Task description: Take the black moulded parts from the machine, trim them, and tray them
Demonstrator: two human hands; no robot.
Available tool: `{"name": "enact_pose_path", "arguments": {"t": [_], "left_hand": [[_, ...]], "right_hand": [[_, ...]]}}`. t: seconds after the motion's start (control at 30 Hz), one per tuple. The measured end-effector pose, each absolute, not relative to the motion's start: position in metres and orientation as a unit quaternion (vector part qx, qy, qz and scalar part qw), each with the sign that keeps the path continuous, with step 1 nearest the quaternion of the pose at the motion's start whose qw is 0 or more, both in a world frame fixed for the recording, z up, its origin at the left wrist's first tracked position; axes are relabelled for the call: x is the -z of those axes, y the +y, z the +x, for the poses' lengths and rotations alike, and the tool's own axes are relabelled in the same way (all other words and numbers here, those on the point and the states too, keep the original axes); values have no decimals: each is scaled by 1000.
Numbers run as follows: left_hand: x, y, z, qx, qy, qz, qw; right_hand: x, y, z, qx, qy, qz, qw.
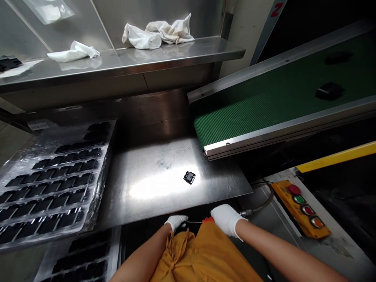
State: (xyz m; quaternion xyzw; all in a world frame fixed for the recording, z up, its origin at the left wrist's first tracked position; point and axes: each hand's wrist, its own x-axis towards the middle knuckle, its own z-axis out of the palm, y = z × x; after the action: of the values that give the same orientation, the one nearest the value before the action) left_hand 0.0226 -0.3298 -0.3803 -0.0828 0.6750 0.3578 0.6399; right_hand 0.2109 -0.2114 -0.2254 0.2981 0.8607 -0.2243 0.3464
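Note:
Both my hands wear white gloves and are low in the head view, just below the metal table's front edge. My left hand (177,222) is curled closed, its fingertips toward the right; what it grips is hidden. A thin pale strand (194,222) runs between the hands. My right hand (226,220) is closed against a small red-orange piece (208,219), mostly covered by the glove and the ochre clothing, so its kind does not show. On the brightly lit metal table (141,168) lies one black plastic part with prongs (189,177), apart from both hands.
A green conveyor belt (243,109) slopes down to the table from the right, carrying blurred black parts (329,91). Trays of black parts (101,172) stand at left. White cloths (142,37) lie on the metal shelf (176,55). An orange button box (301,209) sits at right.

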Motion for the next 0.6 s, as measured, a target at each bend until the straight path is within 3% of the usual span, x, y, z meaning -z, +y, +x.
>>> {"name": "enact_pose_path", "arguments": {"t": [0.33, 0.6], "left_hand": [[380, -332, 25, -267, 738, 249, 568], [376, -331, 21, -186, 686, 337, 618]], "right_hand": [[222, -201, 209, 213, 858, 292, 365], [220, -200, 213, 235, 844, 275, 395]]}}
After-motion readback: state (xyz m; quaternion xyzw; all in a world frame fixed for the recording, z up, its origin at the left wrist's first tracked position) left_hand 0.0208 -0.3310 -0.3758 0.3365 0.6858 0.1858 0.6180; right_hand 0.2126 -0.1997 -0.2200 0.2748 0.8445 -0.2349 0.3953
